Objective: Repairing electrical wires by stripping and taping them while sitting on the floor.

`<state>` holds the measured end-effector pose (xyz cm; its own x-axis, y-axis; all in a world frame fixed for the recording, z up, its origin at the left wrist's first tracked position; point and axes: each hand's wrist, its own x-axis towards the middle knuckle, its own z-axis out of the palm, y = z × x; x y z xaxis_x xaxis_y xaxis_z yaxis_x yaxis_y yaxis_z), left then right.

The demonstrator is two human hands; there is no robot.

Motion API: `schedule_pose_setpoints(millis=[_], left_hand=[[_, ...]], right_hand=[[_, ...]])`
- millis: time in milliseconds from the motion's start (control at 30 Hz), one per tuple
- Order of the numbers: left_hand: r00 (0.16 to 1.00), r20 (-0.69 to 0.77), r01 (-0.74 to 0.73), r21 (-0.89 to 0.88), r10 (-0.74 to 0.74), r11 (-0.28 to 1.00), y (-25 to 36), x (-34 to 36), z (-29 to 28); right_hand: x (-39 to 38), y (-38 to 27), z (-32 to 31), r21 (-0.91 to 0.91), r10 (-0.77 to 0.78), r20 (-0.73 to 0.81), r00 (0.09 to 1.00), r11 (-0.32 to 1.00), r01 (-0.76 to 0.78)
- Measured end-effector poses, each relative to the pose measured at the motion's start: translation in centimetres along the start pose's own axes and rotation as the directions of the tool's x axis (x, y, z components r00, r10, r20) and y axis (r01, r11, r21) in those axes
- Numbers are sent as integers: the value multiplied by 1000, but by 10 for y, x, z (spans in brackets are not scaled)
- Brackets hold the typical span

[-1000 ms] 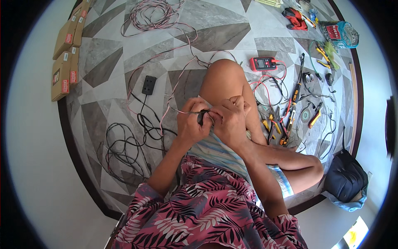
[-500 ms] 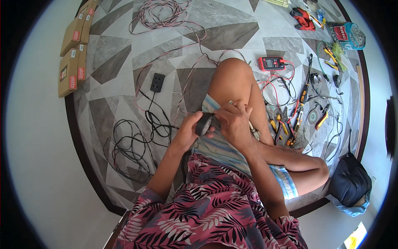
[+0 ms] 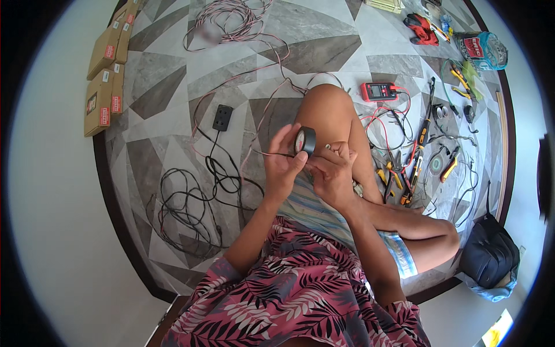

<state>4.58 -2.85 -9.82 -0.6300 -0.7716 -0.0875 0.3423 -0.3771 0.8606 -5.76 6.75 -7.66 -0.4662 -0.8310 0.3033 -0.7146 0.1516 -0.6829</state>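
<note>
My left hand (image 3: 280, 165) supports a roll of black tape (image 3: 309, 140) upright by its thumb and fingertips, above my lap. My right hand (image 3: 332, 170) is just to the right of it, fingers curled and thumb tip pinching the thin wire (image 3: 269, 154) under the roll. A small pale piece pokes out between the curled fingers, too small to name. The pink and black wires run left from my hands to the floor, beside my raised knee (image 3: 324, 101).
Black cables (image 3: 191, 208), a power strip (image 3: 223, 117) and a pink-black wire coil (image 3: 228, 20) lie left and beyond. A red multimeter (image 3: 378, 91), pliers and hand tools (image 3: 448, 168) lie right, with a plastic container (image 3: 483, 52) and black bag (image 3: 485, 248). Boxes (image 3: 101, 98) line the left wall.
My left hand has turned and risen, bringing the tape roll up and round from between my hands to above the wire. My right hand has stayed curled, shifting slightly.
</note>
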Motion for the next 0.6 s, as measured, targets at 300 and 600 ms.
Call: schedule_pose_setpoints(millis=[300, 600], left_hand=[[650, 734, -689, 456, 200, 564, 22, 46, -22], [451, 875, -863, 377, 177, 337, 29, 55, -37]], right_hand=[[-11, 20, -23, 11, -54, 42, 998, 999, 53], [-13, 6, -26, 97, 14, 103, 995, 995, -24]])
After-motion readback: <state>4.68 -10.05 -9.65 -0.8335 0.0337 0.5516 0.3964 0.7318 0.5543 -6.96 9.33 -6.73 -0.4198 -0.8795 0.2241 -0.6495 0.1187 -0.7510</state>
